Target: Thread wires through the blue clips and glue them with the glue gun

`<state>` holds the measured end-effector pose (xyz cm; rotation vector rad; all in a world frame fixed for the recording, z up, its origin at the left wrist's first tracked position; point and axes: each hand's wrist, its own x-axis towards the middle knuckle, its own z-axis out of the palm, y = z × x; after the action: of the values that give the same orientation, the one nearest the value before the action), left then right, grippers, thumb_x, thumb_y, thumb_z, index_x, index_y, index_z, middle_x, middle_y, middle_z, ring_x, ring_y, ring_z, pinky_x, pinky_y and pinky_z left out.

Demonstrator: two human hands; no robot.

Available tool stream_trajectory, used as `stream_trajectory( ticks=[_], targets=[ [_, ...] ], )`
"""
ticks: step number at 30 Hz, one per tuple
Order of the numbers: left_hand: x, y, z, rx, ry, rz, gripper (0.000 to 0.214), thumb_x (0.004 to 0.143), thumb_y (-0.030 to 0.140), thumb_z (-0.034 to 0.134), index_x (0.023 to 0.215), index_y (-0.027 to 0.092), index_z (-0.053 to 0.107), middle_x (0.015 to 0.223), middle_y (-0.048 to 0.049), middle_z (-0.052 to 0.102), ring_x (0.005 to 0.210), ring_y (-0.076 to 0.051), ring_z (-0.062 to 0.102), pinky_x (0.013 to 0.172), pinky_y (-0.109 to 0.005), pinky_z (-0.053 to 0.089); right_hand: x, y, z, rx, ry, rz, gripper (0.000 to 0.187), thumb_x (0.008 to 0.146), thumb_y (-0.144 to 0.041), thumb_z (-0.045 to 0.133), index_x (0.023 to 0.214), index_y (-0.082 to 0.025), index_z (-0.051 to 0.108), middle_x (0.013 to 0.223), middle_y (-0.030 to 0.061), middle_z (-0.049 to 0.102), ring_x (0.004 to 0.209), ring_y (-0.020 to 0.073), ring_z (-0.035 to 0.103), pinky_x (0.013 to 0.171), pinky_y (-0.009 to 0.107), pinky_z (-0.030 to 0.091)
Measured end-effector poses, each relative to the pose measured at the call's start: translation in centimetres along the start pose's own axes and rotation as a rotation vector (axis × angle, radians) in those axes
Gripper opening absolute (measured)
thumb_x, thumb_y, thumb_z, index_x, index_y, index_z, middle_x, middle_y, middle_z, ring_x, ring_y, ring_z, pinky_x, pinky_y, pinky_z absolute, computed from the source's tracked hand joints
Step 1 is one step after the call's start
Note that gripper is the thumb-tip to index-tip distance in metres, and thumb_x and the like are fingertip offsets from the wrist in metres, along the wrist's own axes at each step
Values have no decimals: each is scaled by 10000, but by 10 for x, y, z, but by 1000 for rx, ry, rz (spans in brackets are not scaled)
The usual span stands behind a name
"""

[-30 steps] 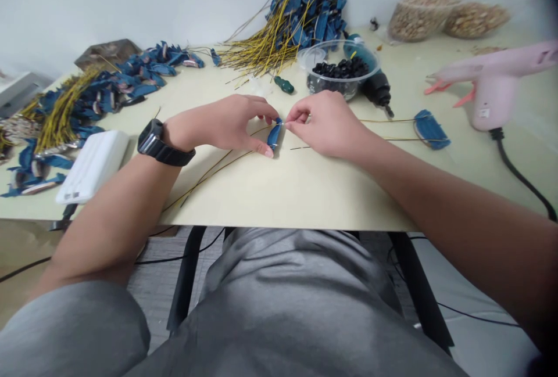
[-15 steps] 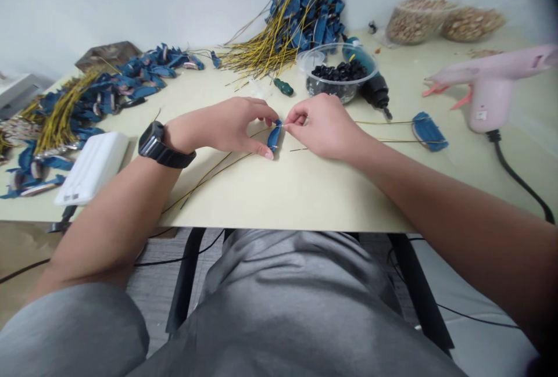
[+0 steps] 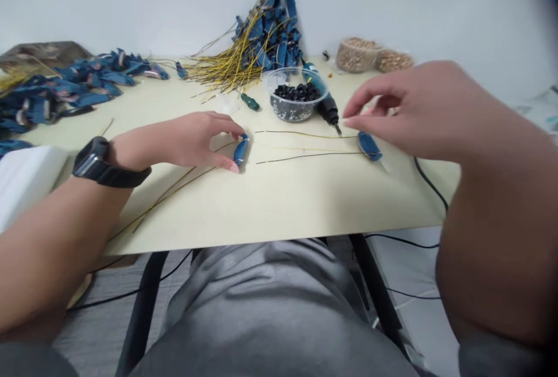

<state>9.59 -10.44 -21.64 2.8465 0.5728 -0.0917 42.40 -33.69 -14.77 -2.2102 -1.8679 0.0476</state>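
Left hand [image 3: 187, 140]: holding one blue piece [image 3: 240, 151] by its ends.
Right hand [image 3: 425, 112]: near another blue piece [image 3: 369, 147]; blurred, I cannot tell its grip.

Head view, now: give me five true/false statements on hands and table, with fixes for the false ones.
1. The left hand has its thumb and fingers on a blue piece. True.
2. The right hand is touching that same piece. False: it is apart from it, off to the right.
3. A second blue piece lies on the table, its wires reaching toward the left hand. True.
4. The watch is on the right wrist. False: it is on the left.
5. The clear tub holds black bits. True.
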Motion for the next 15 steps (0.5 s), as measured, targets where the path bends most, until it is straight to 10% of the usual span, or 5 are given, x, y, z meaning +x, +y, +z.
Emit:
stream_trajectory(
  ticks=[7, 15],
  targets=[
    [-1, 2, 0, 4, -5, -36, 1192, 928, 1119, 657, 1698, 222, 811, 1714, -191, 806, 1574, -480, 764, 1404, -569, 567, -7, 87, 13, -111, -325, 18, 986, 944, -481, 802, 1844, -122, 621, 1763, 310, 731, 1625, 568, 683, 1255, 655, 601],
    [0, -3, 2, 2, 20, -23, 1294, 879, 1247, 579, 1664, 250, 834, 1702, -194, 811, 1557, -515, 772, 1404, -622, 581, 6, 92, 20, -103, -393, -3, 807, 892, -521, 870, 1625, -203, 758, 1418, 208, 854, 1446, 531, 778, 1110, 569, 636]
  ],
)
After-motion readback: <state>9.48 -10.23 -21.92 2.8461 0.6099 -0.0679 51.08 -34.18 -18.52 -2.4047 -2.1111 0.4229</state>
